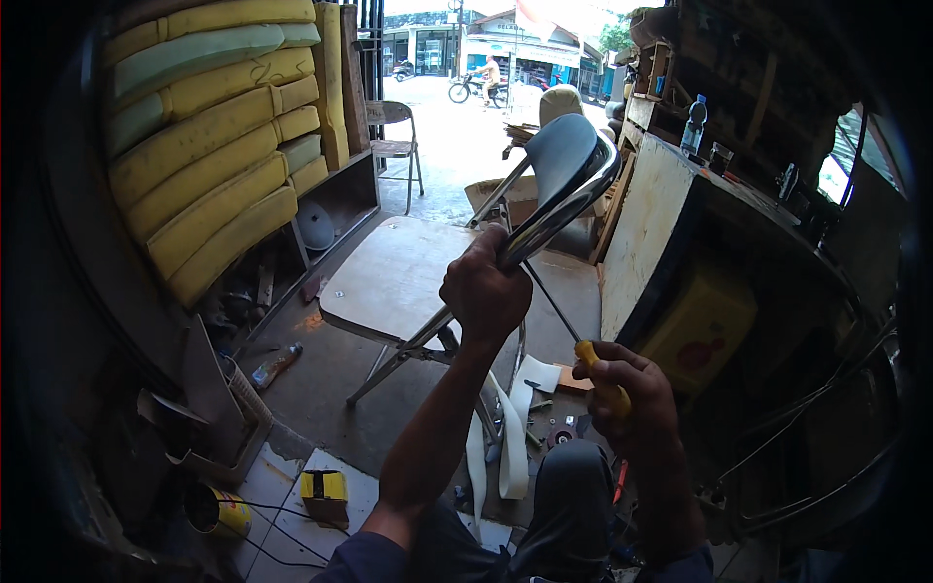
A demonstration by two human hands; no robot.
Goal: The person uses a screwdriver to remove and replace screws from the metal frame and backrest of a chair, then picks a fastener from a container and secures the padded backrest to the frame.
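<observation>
A folding chair with a dark padded backrest (562, 154), a chromed tube frame and a pale, bare seat board (389, 272) stands before me. My left hand (486, 290) is closed on the chrome frame (525, 243) at the lower end of the backrest. My right hand (632, 387) grips the yellow handle of a long screwdriver (554, 303), whose shaft points up to the underside of the frame beside my left hand; its tip is hard to make out.
Stacked foam pads (204, 185) line the left wall; a worn cabinet (641, 233) stands right. A plastic bottle (276, 365), white strips (512, 466), a yellow can (228, 515) and a box (324, 497) lie about the floor. Beyond the doorway, a person (486, 76) rides a motorbike.
</observation>
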